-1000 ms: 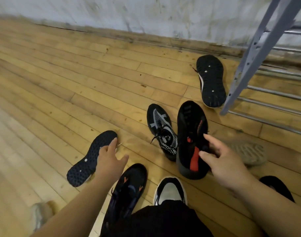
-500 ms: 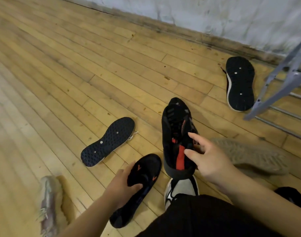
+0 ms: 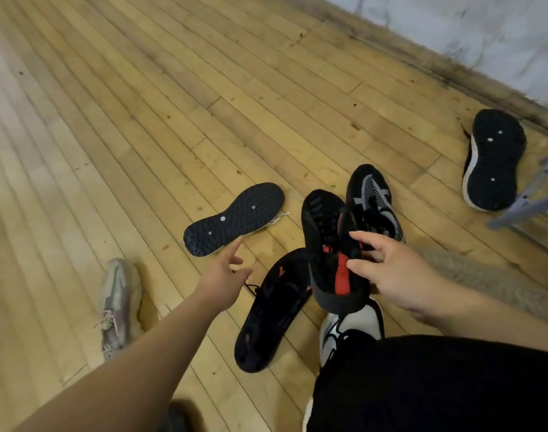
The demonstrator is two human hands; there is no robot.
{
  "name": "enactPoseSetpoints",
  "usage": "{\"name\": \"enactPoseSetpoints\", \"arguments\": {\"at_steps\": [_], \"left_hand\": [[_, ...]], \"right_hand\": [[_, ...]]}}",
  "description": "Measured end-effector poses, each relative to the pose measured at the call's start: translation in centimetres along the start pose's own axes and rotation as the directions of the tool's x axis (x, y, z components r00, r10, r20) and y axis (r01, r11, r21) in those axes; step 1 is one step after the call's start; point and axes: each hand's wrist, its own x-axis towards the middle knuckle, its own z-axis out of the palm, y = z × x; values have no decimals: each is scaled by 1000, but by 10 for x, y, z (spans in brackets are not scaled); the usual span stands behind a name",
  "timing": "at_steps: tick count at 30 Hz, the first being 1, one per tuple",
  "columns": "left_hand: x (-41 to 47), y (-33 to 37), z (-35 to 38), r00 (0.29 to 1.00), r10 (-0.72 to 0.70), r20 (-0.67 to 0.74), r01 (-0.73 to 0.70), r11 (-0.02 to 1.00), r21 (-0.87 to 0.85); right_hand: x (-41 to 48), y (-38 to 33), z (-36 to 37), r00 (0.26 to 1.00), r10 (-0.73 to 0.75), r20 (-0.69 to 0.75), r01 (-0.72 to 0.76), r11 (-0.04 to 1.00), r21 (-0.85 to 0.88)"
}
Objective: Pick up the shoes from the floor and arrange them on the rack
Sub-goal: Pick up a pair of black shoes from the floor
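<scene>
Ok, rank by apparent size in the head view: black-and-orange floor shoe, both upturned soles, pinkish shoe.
1. Black-and-orange shoe, largest, though close to the camera.
2. Navy upturned sole by the left hand and black upturned sole by the rack: alike, not ranked.
3. Pinkish shoe, smallest.

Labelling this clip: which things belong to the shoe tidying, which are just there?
Job: red-tongued shoe held by right hand; left hand; navy-soled shoe; grey-black shoe; pink shoe; rack.
Just there: wall; skirting board; trouser leg.
</scene>
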Motion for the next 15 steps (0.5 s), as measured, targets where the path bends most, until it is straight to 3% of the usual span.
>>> {"name": "enactPoseSetpoints", "arguments": {"at_steps": [3, 7, 12, 15], "left_hand": [[-13, -18, -25, 999, -23, -28, 23, 999, -26], [-54, -73, -52, 992, -115, -52, 115, 993, 15], [-117, -158, -57, 969, -248, 11, 244, 959, 145], [-153, -203, -46, 904, -417, 91, 373, 877, 304]], "right_hand": [[2, -33, 0, 986, 39, 163, -10, 985, -172], [-3, -103, 12, 921, 123, 369, 77, 873, -481], [-27, -152, 61, 873, 196, 447, 124, 797, -592], [-42, -157, 90, 864, 240, 443, 92, 790, -606]]}}
